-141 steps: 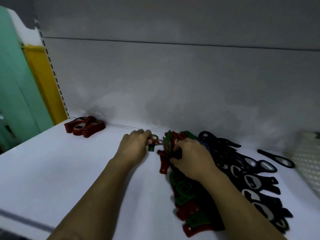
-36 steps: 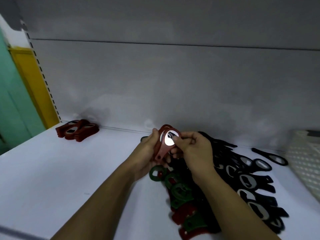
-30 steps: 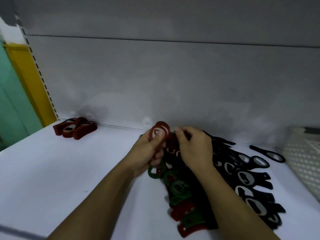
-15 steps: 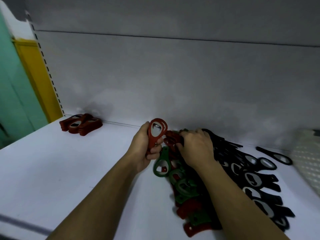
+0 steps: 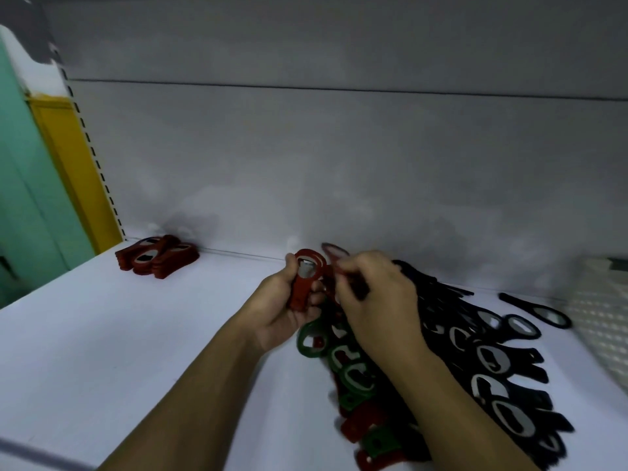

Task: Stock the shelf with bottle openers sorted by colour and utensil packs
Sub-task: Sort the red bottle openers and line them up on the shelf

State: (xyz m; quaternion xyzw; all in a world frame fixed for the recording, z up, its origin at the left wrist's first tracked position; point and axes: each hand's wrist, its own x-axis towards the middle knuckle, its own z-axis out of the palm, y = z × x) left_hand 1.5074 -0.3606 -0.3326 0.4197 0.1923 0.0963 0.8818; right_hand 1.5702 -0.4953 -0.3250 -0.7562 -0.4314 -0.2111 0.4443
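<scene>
Hands meet above the mixed pile [image 5: 353,375] of red and green bottle openers. Half a second ago the right hand [image 5: 377,304] was down among them. Now it has lifted, fingers pinching what looks like another red opener [image 5: 334,250] — blurred, so I judge by colour alone — and brings it to the held reds [image 5: 306,283], which the left hand [image 5: 278,317] grips upright, fingers curled round the handles. The bundle is growing but not yet delivered: the sorted red stack [image 5: 156,256] waits at ten o'clock on the shelf [image 5: 102,351], well apart. Black openers [image 5: 492,365] fan out toward four o'clock, and the greens remain unsorted.
</scene>
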